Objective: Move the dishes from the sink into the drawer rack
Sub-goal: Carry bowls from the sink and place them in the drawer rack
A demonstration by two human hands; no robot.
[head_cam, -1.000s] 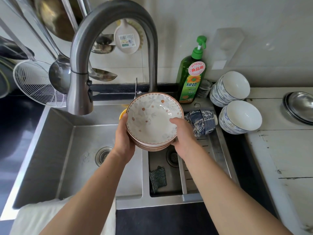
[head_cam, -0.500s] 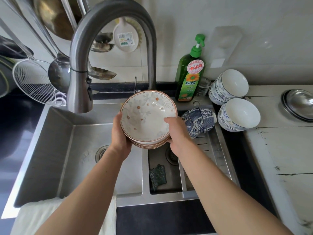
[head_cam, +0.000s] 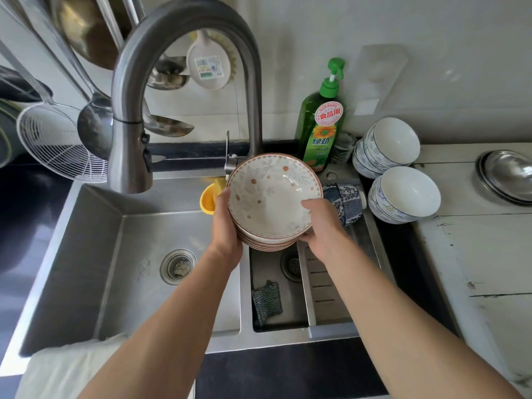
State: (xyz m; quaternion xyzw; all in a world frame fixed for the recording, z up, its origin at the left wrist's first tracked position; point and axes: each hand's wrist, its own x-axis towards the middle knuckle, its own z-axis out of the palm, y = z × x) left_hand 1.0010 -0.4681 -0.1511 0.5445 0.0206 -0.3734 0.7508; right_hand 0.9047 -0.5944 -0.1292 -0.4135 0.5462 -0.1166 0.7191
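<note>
A stack of floral bowls (head_cam: 273, 203) is being held above the sink (head_cam: 95, 254), over the divider between its basins. It is being gripped at its left side by the left hand (head_cam: 226, 228), fingers curled underneath, and at its right rim by the right hand (head_cam: 322, 226), thumb laid inside. The faucet (head_cam: 184, 82) is arching just behind. A patterned blue bowl (head_cam: 344, 203) is lying beside the stack, with white bowls (head_cam: 403, 194) stacked further right. The topmost bowl is showing orange flowers and a brown rim.

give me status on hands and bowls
Left hand and right hand grip bowl stack above sink. Faucet arches close behind. Drawer rack not in view.
</note>
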